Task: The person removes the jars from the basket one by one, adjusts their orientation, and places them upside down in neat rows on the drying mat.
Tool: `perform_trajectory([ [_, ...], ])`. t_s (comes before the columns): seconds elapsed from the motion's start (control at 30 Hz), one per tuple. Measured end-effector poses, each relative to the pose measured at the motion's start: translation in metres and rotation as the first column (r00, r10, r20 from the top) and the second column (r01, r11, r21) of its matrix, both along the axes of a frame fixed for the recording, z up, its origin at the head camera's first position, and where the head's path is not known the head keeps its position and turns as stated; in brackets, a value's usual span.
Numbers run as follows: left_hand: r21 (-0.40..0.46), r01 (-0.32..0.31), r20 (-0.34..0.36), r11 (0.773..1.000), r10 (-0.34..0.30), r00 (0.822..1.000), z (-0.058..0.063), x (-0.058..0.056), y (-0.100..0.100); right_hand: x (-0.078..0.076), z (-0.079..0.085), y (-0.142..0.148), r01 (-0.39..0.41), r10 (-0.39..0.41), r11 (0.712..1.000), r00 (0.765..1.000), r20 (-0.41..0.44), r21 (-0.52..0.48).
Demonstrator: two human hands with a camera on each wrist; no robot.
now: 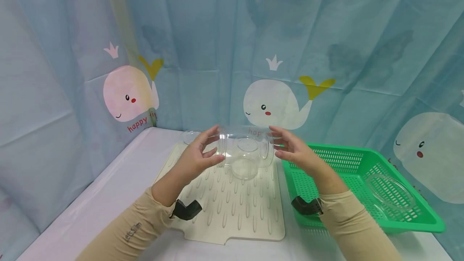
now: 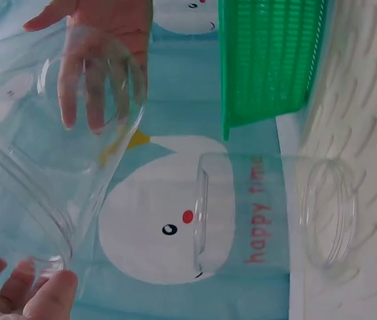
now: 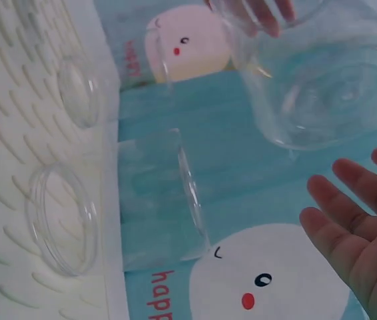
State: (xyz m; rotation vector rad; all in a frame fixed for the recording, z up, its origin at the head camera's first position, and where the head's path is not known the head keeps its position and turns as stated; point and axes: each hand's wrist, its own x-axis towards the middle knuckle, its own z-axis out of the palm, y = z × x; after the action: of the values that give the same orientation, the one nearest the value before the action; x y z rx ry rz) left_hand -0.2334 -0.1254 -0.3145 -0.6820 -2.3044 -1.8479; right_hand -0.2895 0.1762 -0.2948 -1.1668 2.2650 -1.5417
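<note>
A clear, wide-mouthed jar [image 1: 232, 154] is held sideways between the hands, above a pale ridged mat [image 1: 203, 228]. My left hand [image 1: 201, 154] pinches its rim, with the thumb and fingertips at the edge in the left wrist view [image 2: 42, 290]. Beside the jar's base is my right hand [image 1: 295, 150], its fingers spread and relaxed; in the right wrist view a gap shows between those fingers and the jar [image 3: 335, 100]. Another clear jar [image 2: 262, 213] stands on the mat behind the held one. Farther left at the back is one more clear vessel [image 1: 190, 136].
To the right sits a green slotted basket [image 1: 409, 226] with clear round pieces [image 1: 391, 192] inside. A white table surface [image 1: 119, 192] extends left of the mat. The blue whale-print curtain [image 1: 203, 51] hangs close behind the table.
</note>
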Motion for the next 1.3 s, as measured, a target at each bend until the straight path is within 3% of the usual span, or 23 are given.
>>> perform_trajectory([
  [0.1, 0.131, 0.004, 0.064, 0.991, -0.013, 0.998, -0.004, -0.001, 0.001, 0.002, -0.001, -0.003, -0.016, 0.017, 1.000, 0.999, 0.042, -0.017],
  [0.23, 0.280, 0.055, 0.107, 0.958, -0.088, 0.990, -0.009, -0.002, 0.003, 0.003, -0.004, -0.008, -0.015, 0.016, 1.000, 0.996, 0.092, -0.013],
  [0.4, 0.366, 0.096, 0.152, 0.926, -0.161, 0.975, -0.016, -0.004, 0.009, 0.004, -0.006, -0.011, -0.022, 0.022, 1.000, 0.996, 0.086, -0.003],
  [0.6, 0.363, 0.171, 0.263, 0.916, -0.276, 0.924, -0.024, -0.007, 0.013, 0.003, -0.009, -0.010, -0.053, 0.058, 0.997, 0.995, 0.080, -0.058],
  [0.67, 0.348, 0.181, 0.281, 0.920, -0.286, 0.916, -0.027, -0.007, 0.013, 0.003, -0.010, -0.010, -0.060, 0.069, 0.994, 0.993, 0.094, -0.089],
  [0.87, 0.318, 0.197, 0.281, 0.927, -0.291, 0.915, -0.030, -0.007, 0.013, 0.003, -0.012, -0.013, -0.105, 0.127, 0.966, 0.988, 0.082, -0.238],
  [1.07, 0.339, 0.288, 0.224, 0.895, -0.374, 0.900, -0.032, -0.007, 0.011, 0.006, -0.010, -0.022, -0.134, 0.157, 0.917, 0.987, 0.030, -0.375],
  [1.3, 0.196, 0.352, 0.172, 0.915, -0.386, 0.906, -0.036, -0.010, 0.002, 0.010, -0.006, -0.029, -0.173, 0.169, 0.887, 0.984, -0.048, -0.428],
])
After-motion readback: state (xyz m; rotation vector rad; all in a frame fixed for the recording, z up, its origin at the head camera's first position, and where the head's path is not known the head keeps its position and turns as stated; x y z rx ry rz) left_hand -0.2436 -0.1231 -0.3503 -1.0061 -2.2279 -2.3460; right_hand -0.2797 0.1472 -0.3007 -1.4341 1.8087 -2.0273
